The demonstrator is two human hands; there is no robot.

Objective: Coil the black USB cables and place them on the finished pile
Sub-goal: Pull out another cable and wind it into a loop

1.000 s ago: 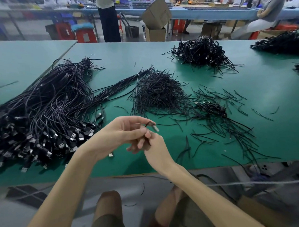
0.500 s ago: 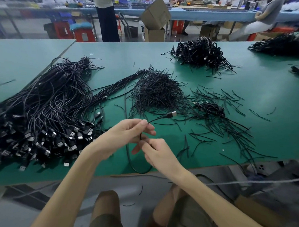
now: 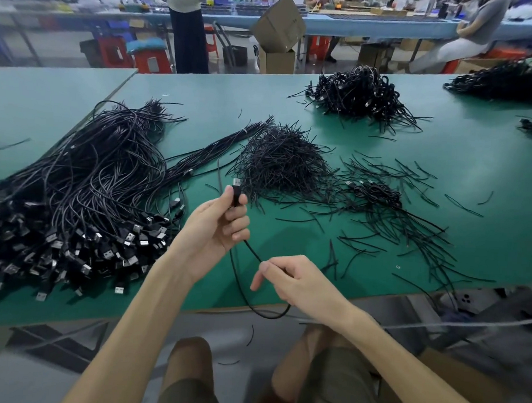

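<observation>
Cable [image 3: 236,193] held between both grips over near tabletop [image 3: 487,211] edge: plug end upright in curled left grip [image 3: 214,229], cord sagging in a loop to right grip [image 3: 294,281], pinched between thumb and forefinger. Loose heap [image 3: 76,193] far left.

Showing plain black along the USB cable [image 3: 252,251] and silver at its plug tip [image 3: 236,181]; spreading flat teal-green across the table [image 3: 220,95]; glinting silver on black among the heaped connectors [image 3: 104,249]; showing black in the coiled pile [image 3: 358,92], red on the stool [image 3: 152,63], brown on the cardboard box [image 3: 278,23]
</observation>
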